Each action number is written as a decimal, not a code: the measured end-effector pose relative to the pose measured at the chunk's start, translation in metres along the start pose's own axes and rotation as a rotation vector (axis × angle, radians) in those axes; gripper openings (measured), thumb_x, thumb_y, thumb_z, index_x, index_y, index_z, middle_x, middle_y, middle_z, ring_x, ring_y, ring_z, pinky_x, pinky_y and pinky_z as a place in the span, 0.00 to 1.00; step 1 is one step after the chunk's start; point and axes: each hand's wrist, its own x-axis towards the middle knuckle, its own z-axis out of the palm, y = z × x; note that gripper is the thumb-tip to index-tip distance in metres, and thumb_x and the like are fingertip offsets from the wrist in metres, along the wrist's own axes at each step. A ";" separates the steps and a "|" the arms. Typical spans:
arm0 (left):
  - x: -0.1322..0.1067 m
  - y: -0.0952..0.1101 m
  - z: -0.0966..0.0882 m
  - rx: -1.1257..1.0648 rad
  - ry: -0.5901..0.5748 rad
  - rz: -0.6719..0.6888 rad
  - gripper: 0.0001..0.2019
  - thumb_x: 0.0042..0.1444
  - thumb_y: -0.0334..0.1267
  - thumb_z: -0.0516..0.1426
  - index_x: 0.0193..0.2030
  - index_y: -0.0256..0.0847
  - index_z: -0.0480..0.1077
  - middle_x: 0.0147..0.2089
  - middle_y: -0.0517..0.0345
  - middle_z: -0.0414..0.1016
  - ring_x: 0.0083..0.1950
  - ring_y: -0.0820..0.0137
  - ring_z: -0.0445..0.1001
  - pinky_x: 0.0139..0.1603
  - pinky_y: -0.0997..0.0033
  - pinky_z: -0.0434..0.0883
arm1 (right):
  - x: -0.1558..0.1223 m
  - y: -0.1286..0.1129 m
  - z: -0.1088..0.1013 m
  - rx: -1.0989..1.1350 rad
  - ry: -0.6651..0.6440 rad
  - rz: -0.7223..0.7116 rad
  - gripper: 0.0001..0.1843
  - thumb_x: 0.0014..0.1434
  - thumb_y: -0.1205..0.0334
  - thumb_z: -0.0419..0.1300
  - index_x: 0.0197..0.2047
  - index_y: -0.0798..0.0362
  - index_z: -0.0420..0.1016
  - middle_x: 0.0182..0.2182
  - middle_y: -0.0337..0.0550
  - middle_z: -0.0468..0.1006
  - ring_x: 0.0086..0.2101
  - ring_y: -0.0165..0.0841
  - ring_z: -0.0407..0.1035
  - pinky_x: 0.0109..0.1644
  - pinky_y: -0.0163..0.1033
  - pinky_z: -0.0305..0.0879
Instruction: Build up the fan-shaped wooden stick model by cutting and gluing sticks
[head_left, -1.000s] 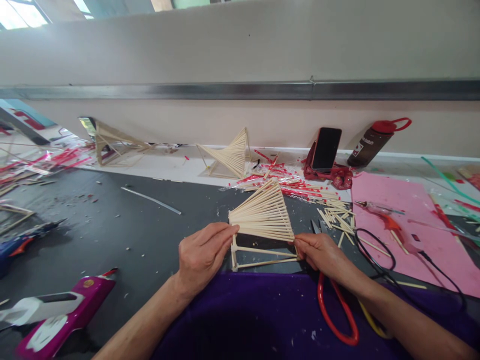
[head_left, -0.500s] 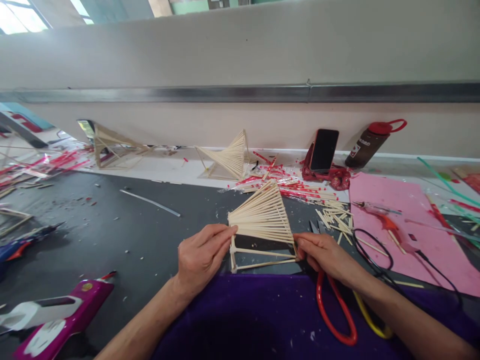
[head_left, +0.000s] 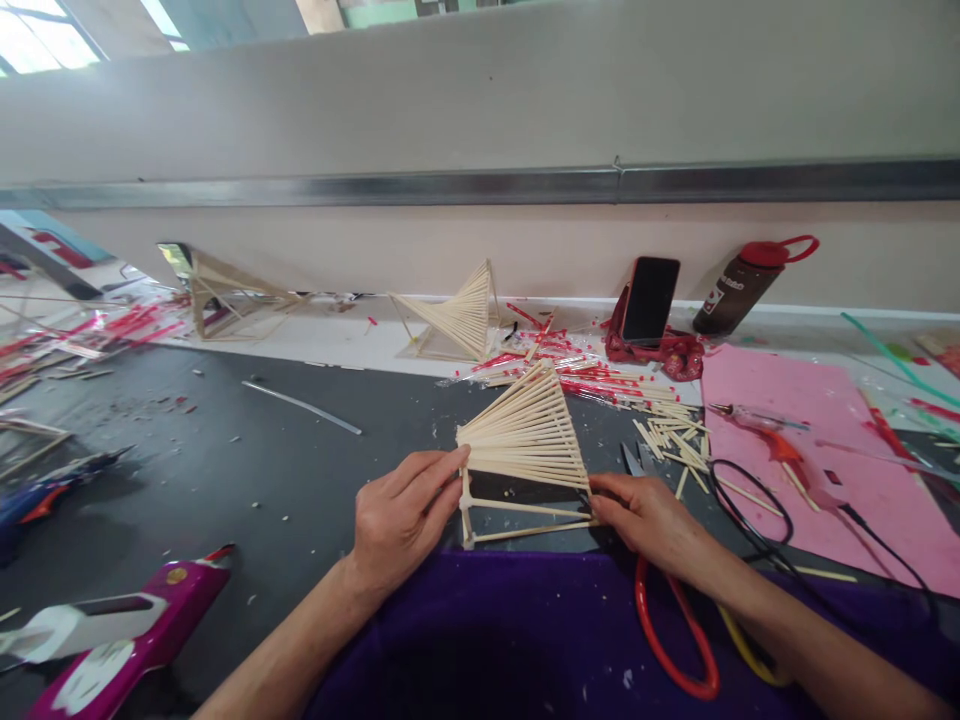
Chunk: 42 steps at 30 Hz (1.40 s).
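Observation:
A small model of thin wooden sticks (head_left: 525, 435), set in a twisted fan over a stick frame, stands on the dark table in front of me. My left hand (head_left: 409, 515) pinches its left edge between thumb and fingers. On the other side, my right hand (head_left: 645, 515) grips the lower right corner, its fingertips partly hidden behind the sticks. Beneath my right wrist lie scissors (head_left: 679, 650) with a red handle, their blades pointing away from me. Loose cut sticks (head_left: 675, 435) are scattered beyond my right hand.
A glue gun (head_left: 780, 450) rests on pink paper (head_left: 847, 400) at right, its black cord curling near my arm. A magenta glue gun (head_left: 142, 630) lies at left. Behind stand another stick model (head_left: 465, 320), a phone (head_left: 651, 300) and a bottle (head_left: 742, 285). A clear glue stick (head_left: 300, 405) lies left.
Both hands stay on the stick model, which has hardly moved. The fingers of my right hand have shifted slightly at its corner.

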 end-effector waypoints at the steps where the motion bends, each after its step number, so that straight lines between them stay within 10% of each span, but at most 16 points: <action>1: 0.000 0.000 -0.001 -0.012 -0.005 0.000 0.13 0.54 0.30 0.58 0.47 0.40 0.72 0.40 0.55 0.77 0.37 0.74 0.77 0.38 0.78 0.74 | 0.000 0.000 0.001 -0.009 -0.002 0.001 0.14 0.60 0.60 0.49 0.38 0.52 0.75 0.28 0.41 0.76 0.28 0.34 0.68 0.30 0.35 0.58; 24: 0.000 -0.005 0.006 -0.177 -0.031 -0.120 0.10 0.55 0.30 0.57 0.44 0.40 0.74 0.36 0.54 0.76 0.35 0.75 0.75 0.34 0.78 0.74 | -0.001 0.024 0.012 0.041 -0.086 0.026 0.15 0.61 0.49 0.49 0.40 0.42 0.75 0.42 0.45 0.78 0.43 0.45 0.70 0.44 0.46 0.67; 42: -0.004 -0.009 0.010 -0.172 -0.108 -0.241 0.13 0.55 0.32 0.57 0.48 0.41 0.69 0.38 0.57 0.75 0.31 0.78 0.72 0.33 0.79 0.70 | 0.001 0.000 0.001 -0.031 -0.024 0.027 0.14 0.61 0.59 0.47 0.32 0.52 0.73 0.29 0.41 0.76 0.31 0.34 0.70 0.35 0.37 0.62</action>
